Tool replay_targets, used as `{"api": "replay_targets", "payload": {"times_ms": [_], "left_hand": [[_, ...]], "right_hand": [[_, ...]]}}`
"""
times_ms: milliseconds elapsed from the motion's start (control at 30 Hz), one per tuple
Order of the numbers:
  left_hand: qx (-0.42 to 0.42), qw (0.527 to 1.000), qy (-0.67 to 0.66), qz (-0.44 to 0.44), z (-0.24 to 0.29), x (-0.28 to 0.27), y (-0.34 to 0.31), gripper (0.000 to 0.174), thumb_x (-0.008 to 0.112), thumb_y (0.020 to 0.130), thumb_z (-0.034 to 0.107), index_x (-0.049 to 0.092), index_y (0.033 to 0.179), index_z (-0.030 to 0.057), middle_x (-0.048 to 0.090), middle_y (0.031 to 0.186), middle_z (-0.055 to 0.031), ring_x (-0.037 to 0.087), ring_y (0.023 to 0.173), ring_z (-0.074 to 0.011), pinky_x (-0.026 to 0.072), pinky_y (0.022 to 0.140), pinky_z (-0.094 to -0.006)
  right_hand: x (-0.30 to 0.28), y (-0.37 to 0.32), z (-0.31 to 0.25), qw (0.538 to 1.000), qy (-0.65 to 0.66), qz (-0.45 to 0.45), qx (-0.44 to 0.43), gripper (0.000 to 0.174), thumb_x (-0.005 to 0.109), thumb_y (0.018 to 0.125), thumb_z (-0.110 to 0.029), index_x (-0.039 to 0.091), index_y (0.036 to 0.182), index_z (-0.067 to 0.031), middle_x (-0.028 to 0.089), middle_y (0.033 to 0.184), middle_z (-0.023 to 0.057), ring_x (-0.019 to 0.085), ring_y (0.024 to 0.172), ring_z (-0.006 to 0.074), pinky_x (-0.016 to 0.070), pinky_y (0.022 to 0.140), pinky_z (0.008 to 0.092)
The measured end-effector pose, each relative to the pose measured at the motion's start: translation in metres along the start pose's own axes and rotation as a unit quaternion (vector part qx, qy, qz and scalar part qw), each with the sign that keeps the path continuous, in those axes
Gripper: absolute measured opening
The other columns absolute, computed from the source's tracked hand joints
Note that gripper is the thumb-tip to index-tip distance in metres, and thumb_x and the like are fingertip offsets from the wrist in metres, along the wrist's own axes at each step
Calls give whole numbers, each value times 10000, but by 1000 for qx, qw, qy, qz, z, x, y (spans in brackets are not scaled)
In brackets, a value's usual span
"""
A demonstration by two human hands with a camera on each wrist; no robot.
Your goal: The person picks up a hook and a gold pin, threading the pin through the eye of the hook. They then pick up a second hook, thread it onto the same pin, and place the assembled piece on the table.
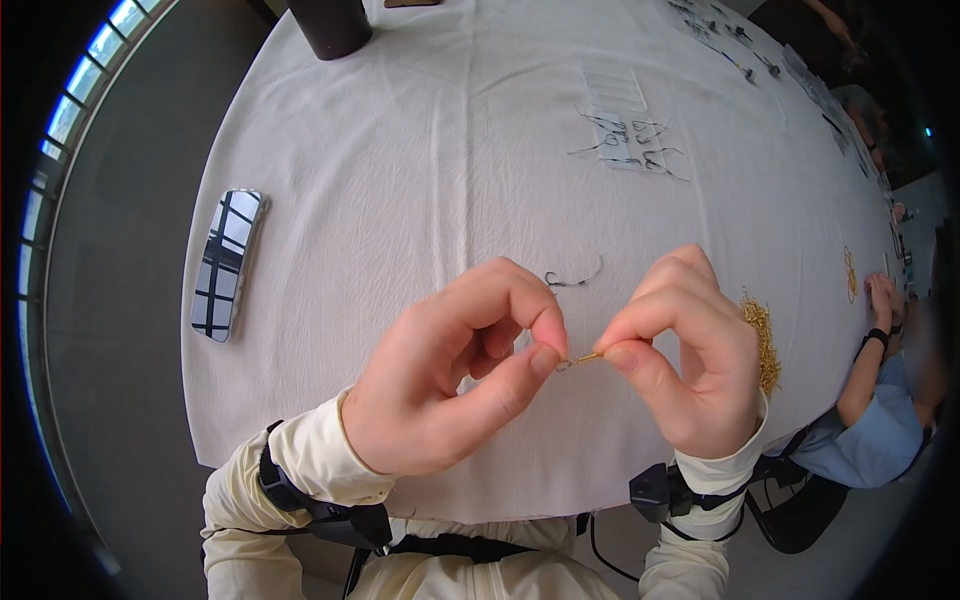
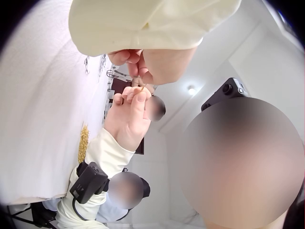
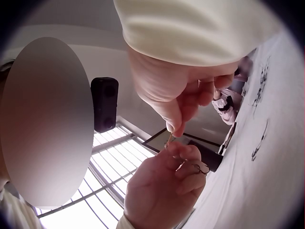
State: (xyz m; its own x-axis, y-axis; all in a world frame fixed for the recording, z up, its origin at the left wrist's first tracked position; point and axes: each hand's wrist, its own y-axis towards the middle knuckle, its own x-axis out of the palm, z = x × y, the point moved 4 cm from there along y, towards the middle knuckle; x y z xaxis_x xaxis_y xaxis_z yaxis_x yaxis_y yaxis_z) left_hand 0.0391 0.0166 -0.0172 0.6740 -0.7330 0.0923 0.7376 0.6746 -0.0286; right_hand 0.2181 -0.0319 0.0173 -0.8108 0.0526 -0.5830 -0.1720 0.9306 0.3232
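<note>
In the head view my left hand [image 1: 445,375] pinches a small dark metal hook [image 3: 200,169] between thumb and forefinger; in the right wrist view its curved part shows against the left fingers. My right hand [image 1: 695,345] pinches a thin gold-coloured metal piece [image 1: 588,357] by one end. Its other end meets a small wire loop right at the left fingertips. Just beyond the hands, a single hook with a short line [image 1: 572,282] lies on the white cloth. Beside the right hand is a heap of small gold-coloured pieces [image 1: 762,345], partly hidden by that hand.
A clear compartment case [image 1: 612,90] lies farther back with several hooks [image 1: 640,145] on and around it. A phone [image 1: 228,265] lies at the left edge, and a dark cup-like container [image 1: 330,25] stands at the back. Another person's arm [image 1: 865,370] rests at the right edge.
</note>
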Motion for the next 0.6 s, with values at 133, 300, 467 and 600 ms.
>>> {"api": "replay_targets", "payload": {"times_ms": [133,300,467,600], "left_hand": [[-8,1000,-5,5,1,2,0,84,548,946,85,554,995,17,503,1026,-74,475,934,-129,411,830,-266],[4,1000,7,5,2,2,-1,84,554,946,79,558,1000,15,504,1028,-78,474,925,-122,410,824,-261],[2,1000,3,4,1,3,-1,79,568,940,63,565,997,9,505,1027,-76,478,899,-116,410,809,-252],[-2,1000,4,-9,1,3,-1,77,572,936,46,574,1001,5,510,1028,-79,484,895,-119,413,803,-256]], "right_hand": [[-2,1,-1,1000,-12,2,-27,62,703,790,-50,642,784,-55,562,750,17,463,765,175,378,710,298],[-4,2,-3,1000,-19,15,-17,98,706,764,9,653,778,-72,603,721,10,497,677,164,382,709,299],[-6,1,-4,999,-21,26,-14,92,698,759,7,646,762,-70,589,694,6,482,642,156,368,696,290],[-7,1,-4,999,-25,32,-18,93,692,754,10,645,755,-70,586,689,3,476,633,153,363,687,292]]}}
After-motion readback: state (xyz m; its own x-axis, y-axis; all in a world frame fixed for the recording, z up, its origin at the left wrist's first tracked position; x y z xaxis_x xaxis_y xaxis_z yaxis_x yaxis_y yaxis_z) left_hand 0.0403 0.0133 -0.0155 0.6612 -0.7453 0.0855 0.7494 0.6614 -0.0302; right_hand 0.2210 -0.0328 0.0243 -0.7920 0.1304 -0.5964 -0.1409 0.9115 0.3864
